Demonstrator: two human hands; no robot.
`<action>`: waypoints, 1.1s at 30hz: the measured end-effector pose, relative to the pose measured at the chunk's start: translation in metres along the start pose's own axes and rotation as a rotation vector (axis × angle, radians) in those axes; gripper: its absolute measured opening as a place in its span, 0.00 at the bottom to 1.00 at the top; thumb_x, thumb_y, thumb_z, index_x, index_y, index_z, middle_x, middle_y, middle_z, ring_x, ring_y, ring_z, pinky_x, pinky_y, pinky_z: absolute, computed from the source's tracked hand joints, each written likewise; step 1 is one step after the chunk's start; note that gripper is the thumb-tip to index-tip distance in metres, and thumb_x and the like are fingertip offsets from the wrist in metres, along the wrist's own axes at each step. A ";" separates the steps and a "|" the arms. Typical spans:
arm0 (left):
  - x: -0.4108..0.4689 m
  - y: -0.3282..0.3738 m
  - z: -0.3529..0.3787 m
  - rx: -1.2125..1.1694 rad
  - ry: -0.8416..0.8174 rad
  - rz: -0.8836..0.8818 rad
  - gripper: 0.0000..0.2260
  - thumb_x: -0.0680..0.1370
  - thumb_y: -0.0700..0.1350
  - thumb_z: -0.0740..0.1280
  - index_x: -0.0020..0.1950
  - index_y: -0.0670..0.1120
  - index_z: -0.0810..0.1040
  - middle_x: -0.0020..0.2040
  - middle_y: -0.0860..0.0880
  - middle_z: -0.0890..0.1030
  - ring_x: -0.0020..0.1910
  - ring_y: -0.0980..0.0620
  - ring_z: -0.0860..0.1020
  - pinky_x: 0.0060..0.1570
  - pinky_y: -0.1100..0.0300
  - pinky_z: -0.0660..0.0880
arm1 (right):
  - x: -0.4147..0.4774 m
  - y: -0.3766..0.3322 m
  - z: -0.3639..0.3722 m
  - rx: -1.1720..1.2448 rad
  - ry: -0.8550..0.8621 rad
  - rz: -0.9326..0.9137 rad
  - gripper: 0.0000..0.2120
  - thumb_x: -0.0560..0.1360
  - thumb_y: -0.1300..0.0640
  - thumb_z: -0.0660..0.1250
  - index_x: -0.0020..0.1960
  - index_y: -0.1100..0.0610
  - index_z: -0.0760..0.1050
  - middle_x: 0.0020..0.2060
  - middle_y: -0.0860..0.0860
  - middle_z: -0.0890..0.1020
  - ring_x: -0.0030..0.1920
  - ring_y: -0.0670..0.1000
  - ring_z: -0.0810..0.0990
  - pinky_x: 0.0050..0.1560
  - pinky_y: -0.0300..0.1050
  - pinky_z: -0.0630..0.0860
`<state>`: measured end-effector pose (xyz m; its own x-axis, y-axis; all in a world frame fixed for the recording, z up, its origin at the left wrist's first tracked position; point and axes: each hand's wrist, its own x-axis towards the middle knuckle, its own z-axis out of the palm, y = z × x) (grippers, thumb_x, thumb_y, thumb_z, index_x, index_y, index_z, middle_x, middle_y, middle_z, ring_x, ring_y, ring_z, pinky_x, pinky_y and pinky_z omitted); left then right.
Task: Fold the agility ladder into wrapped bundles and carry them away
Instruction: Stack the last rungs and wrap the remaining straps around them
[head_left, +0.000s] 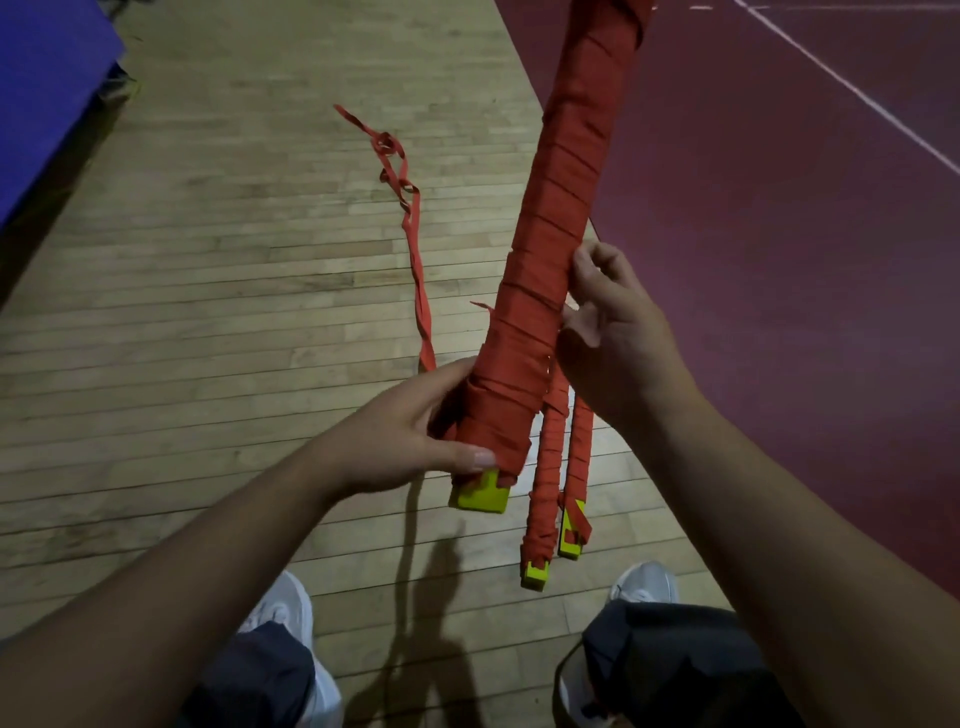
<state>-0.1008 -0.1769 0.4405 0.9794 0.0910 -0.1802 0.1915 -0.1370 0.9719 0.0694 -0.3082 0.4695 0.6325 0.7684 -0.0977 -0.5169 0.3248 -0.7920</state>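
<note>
Left hand (415, 436) grips wrapped ladder bundle (561, 171) near yellow end (480, 496); right hand (618, 338) pinches it just above.

— What's underfoot?
— A pale wooden plank floor (208, 291), meeting a dark red court surface (779, 260) on the right along a slanting edge.
— Any markings?
— A thin white painted line (852, 88) crosses the red part at top right.
— And the far left?
— A thick blue mat (47, 93) lies at the top-left corner, on the planks.
</note>
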 end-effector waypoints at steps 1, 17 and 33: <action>-0.002 0.002 -0.002 -0.050 -0.042 0.007 0.35 0.71 0.40 0.76 0.77 0.47 0.67 0.67 0.52 0.79 0.67 0.54 0.78 0.61 0.62 0.75 | -0.001 0.000 0.002 0.081 -0.061 0.033 0.12 0.82 0.55 0.63 0.64 0.56 0.68 0.54 0.58 0.79 0.52 0.62 0.77 0.53 0.54 0.74; 0.007 -0.004 -0.008 0.510 0.028 -0.194 0.11 0.72 0.51 0.78 0.47 0.49 0.81 0.37 0.50 0.86 0.35 0.51 0.85 0.41 0.51 0.82 | -0.007 -0.004 0.005 -0.215 -0.029 0.050 0.13 0.79 0.60 0.64 0.60 0.66 0.74 0.47 0.60 0.82 0.50 0.59 0.85 0.56 0.55 0.81; 0.003 -0.023 0.034 0.865 0.381 -0.089 0.29 0.68 0.59 0.78 0.62 0.50 0.71 0.53 0.53 0.77 0.50 0.50 0.77 0.48 0.52 0.75 | 0.001 0.013 0.002 -0.391 0.289 -0.034 0.19 0.77 0.55 0.74 0.63 0.61 0.71 0.57 0.59 0.81 0.56 0.60 0.84 0.52 0.69 0.81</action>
<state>-0.1003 -0.2072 0.4125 0.9015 0.4312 -0.0376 0.3948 -0.7835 0.4798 0.0623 -0.3022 0.4606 0.8081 0.5584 -0.1877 -0.2731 0.0729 -0.9592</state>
